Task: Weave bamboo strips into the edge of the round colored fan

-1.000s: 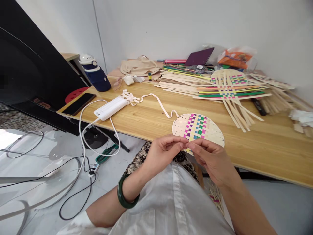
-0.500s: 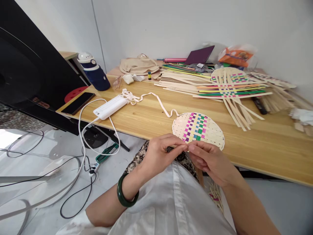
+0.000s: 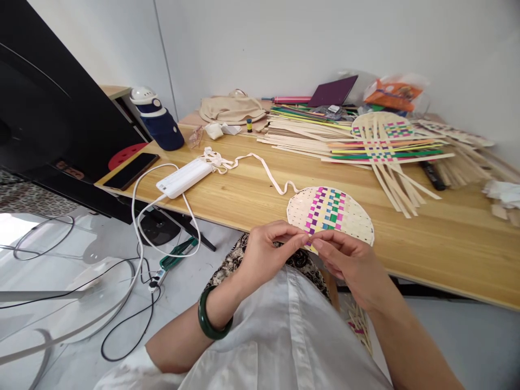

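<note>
The wooden table (image 3: 239,203) bears the woven oval (image 3: 331,214) at its near edge — likely light, springy, best held by its rim; left hand (image 3: 266,252) and right hand (image 3: 355,265) meet there — fingertips pinched together, on what unclear.

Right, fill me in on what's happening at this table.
A person's left grip and right grip come together at the near edge of a colourful woven oval; anything pinched there is too small to make out. A pale tape trails from the oval toward a white corded block. Farther back, another woven piece has loose strip ends.
</note>
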`<state>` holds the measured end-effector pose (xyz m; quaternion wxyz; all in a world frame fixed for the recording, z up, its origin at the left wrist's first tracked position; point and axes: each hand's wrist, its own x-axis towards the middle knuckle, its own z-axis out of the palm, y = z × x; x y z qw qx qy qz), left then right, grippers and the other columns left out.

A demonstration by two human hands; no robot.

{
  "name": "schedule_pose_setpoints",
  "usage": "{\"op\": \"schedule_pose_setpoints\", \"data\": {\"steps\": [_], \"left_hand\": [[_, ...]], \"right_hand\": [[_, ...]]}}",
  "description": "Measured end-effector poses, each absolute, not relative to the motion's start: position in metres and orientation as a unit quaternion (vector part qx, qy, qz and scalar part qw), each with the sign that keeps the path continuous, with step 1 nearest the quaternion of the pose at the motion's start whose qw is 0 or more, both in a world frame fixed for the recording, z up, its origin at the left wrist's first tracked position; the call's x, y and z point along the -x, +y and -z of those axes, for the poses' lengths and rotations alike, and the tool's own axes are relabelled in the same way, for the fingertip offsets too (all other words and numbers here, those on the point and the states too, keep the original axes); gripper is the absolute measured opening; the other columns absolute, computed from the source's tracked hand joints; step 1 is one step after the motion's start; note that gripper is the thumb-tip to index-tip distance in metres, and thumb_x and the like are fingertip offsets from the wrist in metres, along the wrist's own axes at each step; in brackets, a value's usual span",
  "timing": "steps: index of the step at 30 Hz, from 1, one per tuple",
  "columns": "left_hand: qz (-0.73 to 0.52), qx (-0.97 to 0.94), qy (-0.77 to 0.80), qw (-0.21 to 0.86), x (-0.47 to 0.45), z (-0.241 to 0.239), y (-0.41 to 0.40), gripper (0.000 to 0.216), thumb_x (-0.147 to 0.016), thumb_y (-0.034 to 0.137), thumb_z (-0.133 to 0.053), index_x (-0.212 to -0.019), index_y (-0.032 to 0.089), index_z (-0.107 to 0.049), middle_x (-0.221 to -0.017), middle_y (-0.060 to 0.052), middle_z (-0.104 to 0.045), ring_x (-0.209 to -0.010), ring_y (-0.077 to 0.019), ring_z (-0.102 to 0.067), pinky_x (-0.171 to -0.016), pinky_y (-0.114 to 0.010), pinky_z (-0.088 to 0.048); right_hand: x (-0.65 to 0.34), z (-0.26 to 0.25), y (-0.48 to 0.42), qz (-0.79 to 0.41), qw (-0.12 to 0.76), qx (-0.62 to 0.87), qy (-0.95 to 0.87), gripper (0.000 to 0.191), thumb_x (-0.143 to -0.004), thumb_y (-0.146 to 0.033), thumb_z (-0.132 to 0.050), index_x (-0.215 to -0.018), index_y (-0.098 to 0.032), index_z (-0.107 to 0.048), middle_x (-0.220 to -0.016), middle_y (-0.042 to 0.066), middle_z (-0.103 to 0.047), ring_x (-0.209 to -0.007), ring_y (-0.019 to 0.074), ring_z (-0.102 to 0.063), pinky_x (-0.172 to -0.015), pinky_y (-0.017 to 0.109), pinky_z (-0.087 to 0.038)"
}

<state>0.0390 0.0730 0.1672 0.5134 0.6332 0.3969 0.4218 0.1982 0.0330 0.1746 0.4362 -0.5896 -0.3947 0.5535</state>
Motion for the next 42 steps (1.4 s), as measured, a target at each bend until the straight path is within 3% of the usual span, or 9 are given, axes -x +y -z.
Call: {"op": "schedule_pose_setpoints", "data": {"steps": [5, 12, 16, 22, 29, 33, 38, 42], "left_hand": [[-0.419, -0.618, 0.405, 0.528, -0.041, -0.167, 0.073, 0.015, -0.078, 0.031, -0.068, -0.076, 0.017, -0.074, -0.079, -0.005, -0.071, -0.075, -0.0153, -0.065, -0.07, -0.025, -0.052], [-0.356, -0.45, 0.348, 0.741, -0.042, -0.165, 0.072, 0.022, -0.082, 0.028, -0.061, -0.087, 0.011, -0.075, -0.086, -0.009, -0.074, -0.084, -0.0191, -0.069, -0.085, -0.033, -0.054], [-0.347, -0.392, 0.297, 0.799, -0.04, -0.162, 0.073, 0.021, -0.077, 0.02, -0.065, -0.094, 0.012, -0.074, -0.093, -0.01, -0.074, -0.089, -0.021, -0.069, -0.09, -0.037, -0.053], [-0.361, -0.356, 0.317, 0.802, -0.042, -0.159, 0.075, 0.028, -0.068, 0.025, -0.078, -0.093, 0.013, -0.074, -0.091, -0.009, -0.074, -0.082, -0.0192, -0.07, -0.088, -0.037, -0.054], [-0.384, -0.405, 0.357, 0.749, -0.044, -0.163, 0.075, 0.021, -0.072, 0.029, -0.074, -0.088, 0.015, -0.075, -0.076, -0.004, -0.072, -0.067, -0.012, -0.066, -0.068, -0.025, -0.055], [-0.415, -0.473, 0.383, 0.677, -0.043, -0.163, 0.077, 0.018, -0.072, 0.031, -0.074, -0.084, 0.018, -0.076, -0.09, -0.004, -0.068, -0.065, -0.0084, -0.059, -0.055, -0.019, -0.05], [-0.41, -0.464, 0.38, 0.687, -0.041, -0.164, 0.077, 0.014, -0.073, 0.028, -0.073, -0.082, 0.018, -0.076, -0.088, -0.004, -0.072, -0.083, -0.0132, -0.064, -0.081, -0.024, -0.051], [-0.396, -0.45, 0.368, 0.711, -0.042, -0.165, 0.075, 0.017, -0.071, 0.027, -0.075, -0.086, 0.02, -0.077, -0.086, -0.002, -0.075, -0.083, -0.0132, -0.066, -0.084, -0.025, -0.05]], "right_hand": [[-0.198, -0.169, 0.034, -0.487, 0.461, 0.606, -0.428, 0.028, -0.068, -0.047, -0.074, -0.075, -0.021, -0.067, -0.049, -0.005, -0.039, -0.044, 0.0061, -0.025, -0.04, 0.022, -0.018], [-0.201, -0.167, 0.036, -0.426, 0.533, 0.61, -0.403, 0.023, -0.07, -0.042, -0.073, -0.074, -0.02, -0.066, -0.053, -0.004, -0.045, -0.047, 0.0072, -0.033, -0.043, 0.022, -0.025], [-0.2, -0.166, 0.037, -0.425, 0.533, 0.606, -0.411, 0.023, -0.071, -0.042, -0.072, -0.073, -0.02, -0.065, -0.052, -0.004, -0.046, -0.046, 0.007, -0.032, -0.043, 0.022, -0.025], [-0.194, -0.171, 0.036, -0.426, 0.549, 0.592, -0.407, 0.023, -0.071, -0.042, -0.072, -0.073, -0.02, -0.064, -0.051, -0.005, -0.044, -0.045, 0.0067, -0.031, -0.042, 0.023, -0.024], [-0.192, -0.174, 0.038, -0.428, 0.563, 0.575, -0.411, 0.018, -0.073, -0.038, -0.071, -0.073, -0.021, -0.065, -0.05, -0.005, -0.042, -0.045, 0.0068, -0.031, -0.041, 0.022, -0.025], [-0.19, -0.175, 0.04, -0.424, 0.562, 0.574, -0.418, 0.018, -0.071, -0.038, -0.072, -0.072, -0.021, -0.066, -0.049, -0.005, -0.044, -0.043, 0.0067, -0.033, -0.04, 0.022, -0.026], [-0.188, -0.177, 0.042, -0.412, 0.563, 0.575, -0.427, 0.015, -0.073, -0.034, -0.071, -0.073, -0.02, -0.066, -0.049, -0.005, -0.043, -0.044, 0.0056, -0.032, -0.039, 0.02, -0.026], [-0.191, -0.172, 0.048, -0.406, 0.566, 0.554, -0.456, 0.017, -0.072, -0.035, -0.071, -0.073, -0.018, -0.066, -0.048, -0.005, -0.042, -0.042, 0.005, -0.031, -0.037, 0.019, -0.024]]}}
